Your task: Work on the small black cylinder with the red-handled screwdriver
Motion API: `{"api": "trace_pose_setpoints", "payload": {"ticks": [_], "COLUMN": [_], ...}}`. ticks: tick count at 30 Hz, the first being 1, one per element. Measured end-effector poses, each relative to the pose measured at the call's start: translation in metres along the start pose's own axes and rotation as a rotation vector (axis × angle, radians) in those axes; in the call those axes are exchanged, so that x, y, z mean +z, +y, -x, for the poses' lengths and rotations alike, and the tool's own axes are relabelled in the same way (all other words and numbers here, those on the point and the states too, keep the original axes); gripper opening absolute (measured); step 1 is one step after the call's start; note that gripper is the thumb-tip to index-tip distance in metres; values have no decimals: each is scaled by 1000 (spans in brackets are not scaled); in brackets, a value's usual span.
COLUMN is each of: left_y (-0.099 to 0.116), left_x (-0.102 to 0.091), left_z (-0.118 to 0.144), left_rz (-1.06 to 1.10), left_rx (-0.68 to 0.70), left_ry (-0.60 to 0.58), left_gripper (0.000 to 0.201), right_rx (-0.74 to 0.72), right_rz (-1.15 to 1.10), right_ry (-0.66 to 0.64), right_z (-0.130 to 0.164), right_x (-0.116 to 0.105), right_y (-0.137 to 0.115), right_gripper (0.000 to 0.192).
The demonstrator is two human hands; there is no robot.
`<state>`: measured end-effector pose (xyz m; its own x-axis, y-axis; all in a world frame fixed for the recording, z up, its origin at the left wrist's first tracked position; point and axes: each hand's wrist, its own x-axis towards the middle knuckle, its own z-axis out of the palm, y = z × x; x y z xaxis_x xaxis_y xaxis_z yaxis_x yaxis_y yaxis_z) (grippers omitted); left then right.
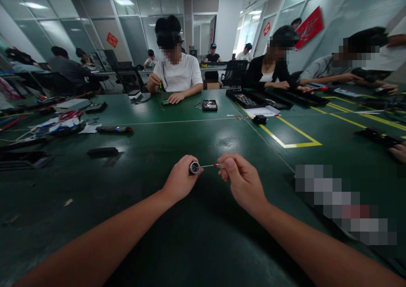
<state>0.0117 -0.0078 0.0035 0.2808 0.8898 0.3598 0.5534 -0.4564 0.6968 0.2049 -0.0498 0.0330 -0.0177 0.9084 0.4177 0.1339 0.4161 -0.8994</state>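
Observation:
My left hand (pixel 181 177) is closed around a short black cylinder with a silver rim (pixel 193 168), like a small flashlight, its round end turned toward me. Between the thumb and fingers of my right hand (pixel 246 180) is a slim screwdriver (pixel 207 166) with a red and clear handle. Its thin metal shaft points left, and the tip is at the cylinder's open end. How deep the tip goes inside, I cannot tell. Both hands are just above the dark green table (pixel 203 236).
Left on the table are a dark pen-like tool (pixel 114 129), a black piece (pixel 102 152) and red-handled tools (pixel 70 115). Beyond lie a hard drive (pixel 209 105), a black block (pixel 259 119) and black trays (pixel 242 98). Several people sit opposite. A blurred-out item (pixel 345 206) lies right.

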Motion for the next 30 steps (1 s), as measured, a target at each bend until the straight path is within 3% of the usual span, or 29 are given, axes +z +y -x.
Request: {"api": "trace_pose_setpoints", "payload": {"ticks": [4,11,14,16,18,25,30], "left_y": [0,1,4,5,4,1,1], "left_x": [1,2,-1,-3,-5,-5,-4], "left_z": [0,1,0,-1,-2,-2,-2], "left_rz": [-2,-38,-72,-83,-83,-64,-68], "left_rx": [8,2,14,23,18,6,18], "left_ry": [-11,-3,0,1,-4,-2,-7], "left_gripper": [10,11,11,11,11,10,11], "right_rx": [-7,68,283,536,609,277,208], "right_rz": [74,-19,-311,-566,-665,-367,-209], "right_ry": [55,146,211,135,142,207,164], "right_z": [2,-1,-9,-15,-19,-16,-12], "right_x": [0,7,7,4,0,3,5], "right_y": [-3,4,10,13,15,18,14], "right_gripper": [21,21,24,26,25,28,30]}}
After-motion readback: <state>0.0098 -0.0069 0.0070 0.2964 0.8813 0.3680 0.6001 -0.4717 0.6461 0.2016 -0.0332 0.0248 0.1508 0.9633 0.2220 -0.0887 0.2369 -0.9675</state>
